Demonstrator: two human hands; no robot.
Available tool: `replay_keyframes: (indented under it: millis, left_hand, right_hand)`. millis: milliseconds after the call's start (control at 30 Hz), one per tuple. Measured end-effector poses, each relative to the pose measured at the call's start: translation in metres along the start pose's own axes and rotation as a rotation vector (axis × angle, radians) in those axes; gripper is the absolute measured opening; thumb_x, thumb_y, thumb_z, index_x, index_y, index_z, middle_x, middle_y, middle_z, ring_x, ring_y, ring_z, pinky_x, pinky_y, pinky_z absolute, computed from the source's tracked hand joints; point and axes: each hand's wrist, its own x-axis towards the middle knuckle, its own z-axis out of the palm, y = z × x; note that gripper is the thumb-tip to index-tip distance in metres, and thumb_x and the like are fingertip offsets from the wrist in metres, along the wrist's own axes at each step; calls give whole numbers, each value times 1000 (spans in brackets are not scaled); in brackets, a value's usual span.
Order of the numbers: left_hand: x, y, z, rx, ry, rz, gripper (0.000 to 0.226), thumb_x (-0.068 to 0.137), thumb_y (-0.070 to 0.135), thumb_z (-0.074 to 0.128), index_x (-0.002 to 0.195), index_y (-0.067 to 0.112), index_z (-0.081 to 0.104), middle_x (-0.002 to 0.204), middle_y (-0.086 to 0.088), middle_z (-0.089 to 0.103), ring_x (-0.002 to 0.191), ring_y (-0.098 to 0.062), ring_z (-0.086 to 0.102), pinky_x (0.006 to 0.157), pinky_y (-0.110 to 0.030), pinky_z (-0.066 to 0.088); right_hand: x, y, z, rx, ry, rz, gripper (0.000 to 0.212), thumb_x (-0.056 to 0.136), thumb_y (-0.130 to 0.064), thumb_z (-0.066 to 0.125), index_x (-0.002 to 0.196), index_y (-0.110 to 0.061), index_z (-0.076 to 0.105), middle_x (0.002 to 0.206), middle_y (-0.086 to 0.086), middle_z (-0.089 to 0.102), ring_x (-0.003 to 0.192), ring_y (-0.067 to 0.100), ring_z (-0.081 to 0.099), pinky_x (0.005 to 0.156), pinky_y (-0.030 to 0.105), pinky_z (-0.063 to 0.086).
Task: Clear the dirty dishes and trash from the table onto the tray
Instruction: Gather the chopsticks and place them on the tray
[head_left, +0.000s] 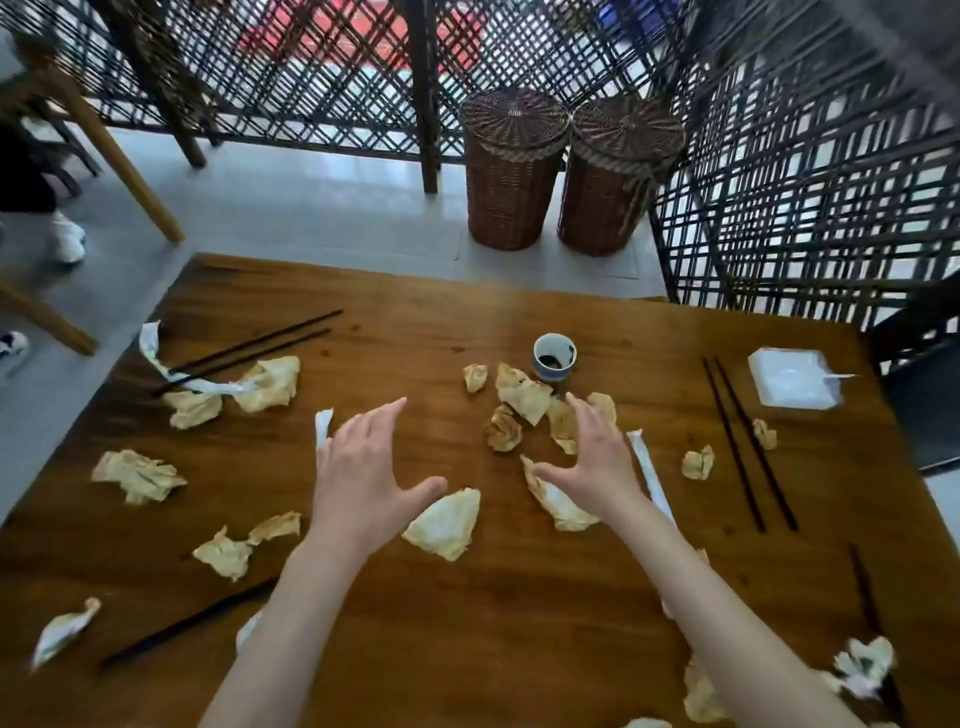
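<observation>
We reach both hands out over the wooden table (519, 597); our left hand (363, 478) hovers with fingers spread and straight, holding nothing; our right hand (592, 457) is likewise released, fingers loosely extended above a cluster of crumpled napkins (524, 397) near the table's middle. Crumpled tan napkins lie scattered all over the table; one flat napkin (444, 525) lies between our two hands, and another (137, 475) lies toward the left edge.

A small white cup (554, 357) stands upright just beyond the napkin cluster, its mouth up; inside it we see a dark residue at the bottom. A square white dish (792, 383) sits near the far right corner; what it holds we cannot tell.

One pair of dark chopsticks (249, 353) lies at the far left, long axis running diagonally from near left to far right, its near end across a twisted white wrapper (156, 358); a second pair (748, 441) lies at the right, side by side, long axis running nearly away from us, leaning slightly left at the far end, just beside the dish. A third pair (187, 623) lies at the near left, diagonal too. A long white wrapper (649, 473) lies just right of our right hand, pointing away from us.

Two lidded wicker baskets (511, 166) stand on the floor beyond the table, touching each other.
</observation>
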Motion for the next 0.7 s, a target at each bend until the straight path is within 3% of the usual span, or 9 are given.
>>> replay_keyframes:
  millis: [300, 567, 700]
  left_hand:
    - [54, 10, 38, -40, -39, 30, 85, 72, 58, 69, 143, 33, 29, 144, 8, 40, 135, -14, 32, 112, -43, 31]
    - [78, 11, 46, -29, -65, 72, 87, 73, 58, 69, 144, 36, 24, 146, 10, 36, 137, -12, 28, 113, -42, 29]
    - [82, 9, 46, -38, -86, 69, 87, 73, 57, 69, 144, 37, 23, 147, 11, 35, 137, -11, 27, 113, -42, 28]
  right_hand:
    - [102, 13, 11, 53, 87, 114, 80, 85, -17, 65, 148, -21, 16, 154, 4, 21, 140, 24, 23, 113, 41, 27]
    - [163, 2, 21, 46, 10, 160, 88, 84, -15, 65, 149, -29, 8, 157, 4, 10, 140, 29, 21, 109, 43, 30]
    - [167, 3, 21, 41, -35, 118, 90, 79, -12, 70, 149, -25, 15, 153, 5, 22, 135, 28, 30, 105, 42, 37]
